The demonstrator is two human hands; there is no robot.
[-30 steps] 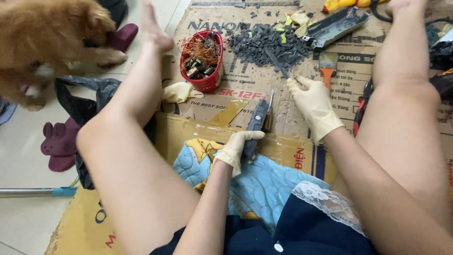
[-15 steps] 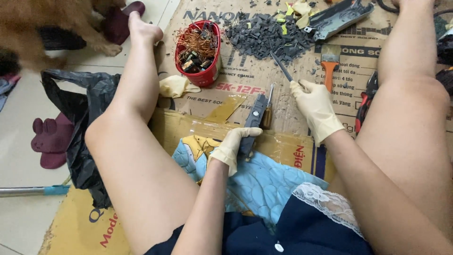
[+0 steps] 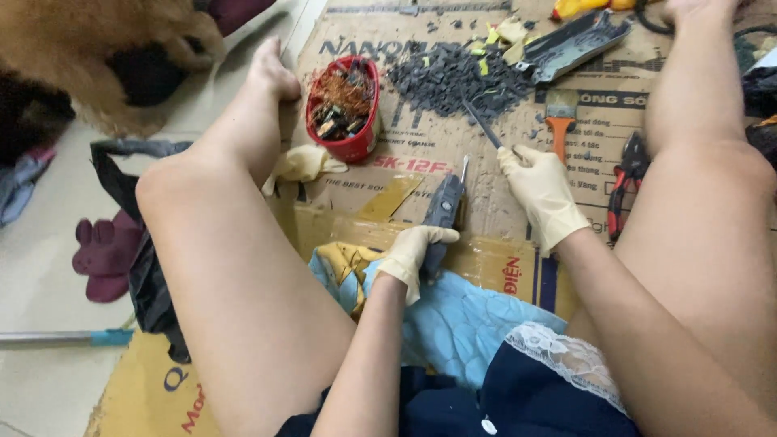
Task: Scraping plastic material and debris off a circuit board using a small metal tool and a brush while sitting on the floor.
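While my gloved left hand [image 3: 411,252] grips the dark grey plastic casing [image 3: 441,212] upright on the cardboard [image 3: 380,190] between my legs, my right hand [image 3: 541,190] pinches a thin dark tool [image 3: 482,125], its tip toward the pile of grey fragments [image 3: 453,77]; red bowl [image 3: 344,109] to the left

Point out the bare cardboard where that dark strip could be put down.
Free: cardboard between the left hand holding the dark strip and the right hand; also between red bowl and strip. Crowded: around the pile of dark chips, brush and pliers.
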